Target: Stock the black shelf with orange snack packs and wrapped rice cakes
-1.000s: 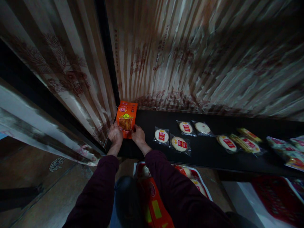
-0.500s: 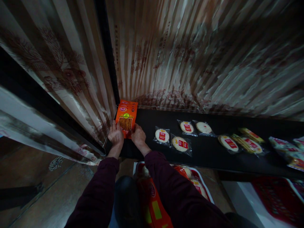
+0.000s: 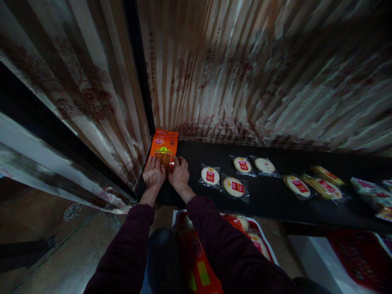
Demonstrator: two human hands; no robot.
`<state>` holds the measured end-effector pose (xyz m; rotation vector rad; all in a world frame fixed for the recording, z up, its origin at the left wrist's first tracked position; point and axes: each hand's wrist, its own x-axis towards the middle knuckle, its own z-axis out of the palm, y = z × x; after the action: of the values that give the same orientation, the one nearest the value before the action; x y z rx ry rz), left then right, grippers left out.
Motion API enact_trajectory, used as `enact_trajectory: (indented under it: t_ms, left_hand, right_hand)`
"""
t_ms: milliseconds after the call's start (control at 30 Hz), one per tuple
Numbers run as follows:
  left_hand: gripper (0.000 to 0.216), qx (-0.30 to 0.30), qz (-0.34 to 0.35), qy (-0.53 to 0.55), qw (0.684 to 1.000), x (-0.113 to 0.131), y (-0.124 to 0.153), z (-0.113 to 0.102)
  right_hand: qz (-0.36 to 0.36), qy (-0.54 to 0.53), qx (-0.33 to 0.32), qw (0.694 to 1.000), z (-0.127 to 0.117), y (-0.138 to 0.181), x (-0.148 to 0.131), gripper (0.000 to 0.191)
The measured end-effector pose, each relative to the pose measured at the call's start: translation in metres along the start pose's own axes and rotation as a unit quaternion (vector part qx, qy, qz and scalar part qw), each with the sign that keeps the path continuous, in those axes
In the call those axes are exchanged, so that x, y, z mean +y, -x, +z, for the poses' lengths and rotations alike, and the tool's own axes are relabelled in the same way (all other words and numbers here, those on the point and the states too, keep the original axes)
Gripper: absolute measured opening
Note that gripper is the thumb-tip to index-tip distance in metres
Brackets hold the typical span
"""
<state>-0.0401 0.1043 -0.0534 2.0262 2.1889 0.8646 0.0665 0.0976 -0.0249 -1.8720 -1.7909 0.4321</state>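
An orange snack packet with a clear window showing brown strips lies at the left end of the black shelf, by the corner post. My left hand rests over its lower left part, fingers stretched out flat on the wrapper. At the lower right edge, my right hand has bent fingers closed on the packet. Both hands cover its bottom end. To the right of my right hand, a round white cake in clear wrap lies flat, with another wrapped cake beside it.
More wrapped cakes and colourful packets lie further right on the shelf. Patterned curtain-like sheeting hangs behind, and a dark post stands at the corner. Below are a white-rimmed red tray of packets and an orange package.
My left hand has moved up and right, its fingers now over the packet's window. My right hand has shifted slightly upward. The packet has barely moved.
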Motion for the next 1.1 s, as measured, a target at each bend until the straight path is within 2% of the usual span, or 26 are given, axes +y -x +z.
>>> enact_trajectory:
  t_ms: [100, 167, 333, 567, 767, 1100]
  left_hand:
    - [0.042, -0.01, -0.001, -0.013, 1.0, 0.0, -0.001, 0.0]
    - [0.042, -0.014, 0.0, -0.023, 1.0, 0.001, -0.001, -0.001]
    - [0.042, -0.014, 0.009, -0.056, 0.998, 0.002, -0.001, -0.002]
    - [0.04, -0.009, 0.019, -0.083, 0.996, 0.002, -0.001, -0.001]
    - [0.04, 0.012, 0.031, -0.082, 0.996, 0.001, 0.001, -0.001]
    - [0.036, 0.07, 0.077, -0.074, 0.992, -0.005, 0.004, 0.001]
  right_hand:
    - [-0.079, 0.004, 0.004, 0.997, 0.003, -0.006, 0.002, 0.052]
    - [-0.099, 0.011, -0.02, 0.995, 0.005, -0.011, 0.002, 0.053]
    - [-0.09, 0.032, -0.085, 0.992, 0.009, -0.021, 0.003, 0.049]
    - [-0.075, 0.021, -0.084, 0.993, 0.008, -0.022, 0.002, 0.05]
    - [-0.091, 0.01, -0.044, 0.995, 0.003, 0.003, 0.005, 0.043]
    - [-0.124, -0.008, -0.045, 0.991, -0.017, 0.061, 0.012, 0.04]
